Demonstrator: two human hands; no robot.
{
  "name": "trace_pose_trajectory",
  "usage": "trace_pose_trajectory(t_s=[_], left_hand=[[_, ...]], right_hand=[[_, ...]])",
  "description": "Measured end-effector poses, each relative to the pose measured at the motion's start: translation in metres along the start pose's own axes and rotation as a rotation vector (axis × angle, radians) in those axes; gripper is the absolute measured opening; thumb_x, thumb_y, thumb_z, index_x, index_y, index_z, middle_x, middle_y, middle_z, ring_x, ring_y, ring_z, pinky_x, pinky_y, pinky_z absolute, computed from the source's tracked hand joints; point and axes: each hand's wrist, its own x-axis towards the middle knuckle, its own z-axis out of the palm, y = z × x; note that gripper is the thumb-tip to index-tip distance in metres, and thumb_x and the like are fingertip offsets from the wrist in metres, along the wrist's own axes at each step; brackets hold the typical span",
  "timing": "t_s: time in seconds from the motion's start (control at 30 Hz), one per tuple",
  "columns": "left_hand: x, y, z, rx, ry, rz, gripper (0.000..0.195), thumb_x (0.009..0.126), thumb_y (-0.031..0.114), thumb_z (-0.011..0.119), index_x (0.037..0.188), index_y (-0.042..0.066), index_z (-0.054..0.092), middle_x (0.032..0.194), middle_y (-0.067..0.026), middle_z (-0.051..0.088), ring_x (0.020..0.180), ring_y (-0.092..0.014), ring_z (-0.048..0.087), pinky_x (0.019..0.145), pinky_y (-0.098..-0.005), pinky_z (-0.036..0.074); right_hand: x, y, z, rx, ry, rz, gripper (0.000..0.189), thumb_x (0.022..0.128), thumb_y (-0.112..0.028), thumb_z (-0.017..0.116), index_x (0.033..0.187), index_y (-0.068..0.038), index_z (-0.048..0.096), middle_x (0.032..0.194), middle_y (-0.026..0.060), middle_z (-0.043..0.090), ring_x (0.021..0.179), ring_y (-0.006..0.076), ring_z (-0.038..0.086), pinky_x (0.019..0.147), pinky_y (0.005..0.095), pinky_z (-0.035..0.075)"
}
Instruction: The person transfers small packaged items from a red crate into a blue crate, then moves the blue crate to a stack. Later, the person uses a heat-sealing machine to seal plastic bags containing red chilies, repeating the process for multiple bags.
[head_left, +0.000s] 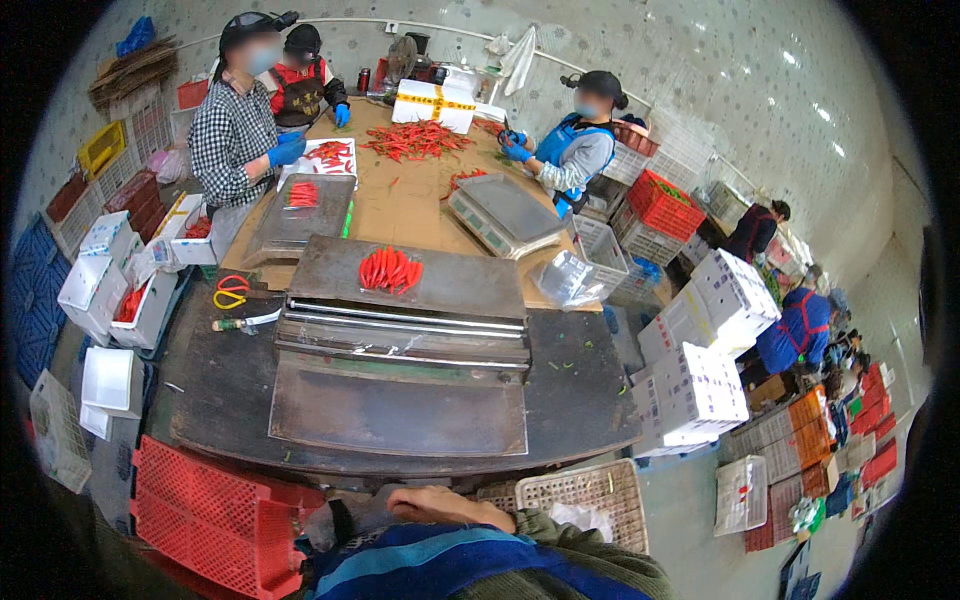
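My right hand (421, 502) is low in front of my body, its forearm reaching in from the green sleeve. Its fingers are bent down out of sight, so whether it holds anything cannot be told. My left hand is out of view. Before me stands a metal film-wrapping machine (397, 405) with shiny rollers (405, 315). On its rear plate (472, 285) lies a small pack of red chili peppers (390, 270). Left of the machine, a knife (247, 322) and scissors with red and yellow handles (230, 292) rest on the dark table (217, 390).
Scales (304, 214) (510, 210) stand beyond the machine. A chili heap (416, 140) lies farther back. Co-workers (232, 142) (296, 82) (585, 142) stand around the table. A red crate (202, 510) and a beige basket (626, 510) flank me; white foam boxes (705, 390) are stacked right.
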Motion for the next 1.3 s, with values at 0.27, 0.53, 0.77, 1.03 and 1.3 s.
trace_pose_trajectory(t_s=[0.27, 0.53, 0.77, 1.03, 1.3], left_hand=[[0.003, -0.003, -0.001, -0.014, -0.025, 0.024, 0.039, 0.094, 0.022, 0.039, 0.122, -0.002, 0.052, 0.124, -0.0177, 0.055, 0.114, -0.027, 0.053, 0.100, -0.0395, 0.041], [0.009, -0.007, -0.004, -0.015, -0.074, 0.046, 0.040, 0.095, 0.023, 0.039, 0.123, -0.002, 0.051, 0.124, -0.0177, 0.054, 0.115, -0.027, 0.053, 0.100, -0.0392, 0.041], [0.017, -0.010, 0.002, -0.022, -0.097, 0.044, 0.040, 0.095, 0.024, 0.039, 0.123, -0.002, 0.051, 0.125, -0.0177, 0.054, 0.115, -0.026, 0.053, 0.099, -0.0390, 0.041], [0.024, -0.018, 0.006, -0.022, -0.099, 0.067, 0.040, 0.095, 0.025, 0.038, 0.123, -0.002, 0.051, 0.125, -0.0177, 0.054, 0.115, -0.026, 0.053, 0.099, -0.0387, 0.041], [0.023, -0.019, 0.009, -0.012, -0.098, 0.048, 0.041, 0.096, 0.026, 0.038, 0.124, -0.002, 0.050, 0.126, -0.0177, 0.053, 0.116, -0.026, 0.053, 0.099, -0.0384, 0.041]], right_hand=[[-0.005, -0.011, -0.002, 0.009, 0.006, 0.049, 0.021, 0.095, -0.023, 0.048, 0.109, -0.010, 0.053, 0.090, 0.0129, 0.059, 0.080, 0.0290, 0.056, 0.068, 0.0374, 0.043], [-0.070, -0.015, 0.004, 0.036, 0.059, 0.268, 0.029, 0.094, -0.027, 0.048, 0.109, -0.003, 0.055, 0.097, 0.0180, 0.061, 0.089, 0.0333, 0.062, 0.075, 0.0391, 0.047], [-0.161, -0.037, 0.007, -0.030, -0.137, 0.546, 0.032, 0.097, -0.032, 0.042, 0.111, -0.008, 0.056, 0.099, 0.0201, 0.063, 0.092, 0.0394, 0.060, 0.077, 0.0466, 0.047], [-0.114, -0.028, 0.023, -0.083, 0.140, 0.484, 0.027, 0.093, -0.027, 0.046, 0.110, -0.009, 0.058, 0.096, 0.0194, 0.063, 0.094, 0.0401, 0.059, 0.078, 0.0471, 0.047], [-0.097, -0.016, 0.034, -0.030, 0.114, 0.527, 0.033, 0.095, -0.031, 0.043, 0.118, -0.010, 0.055, 0.106, 0.0219, 0.061, 0.096, 0.0407, 0.059, 0.080, 0.0467, 0.047]])
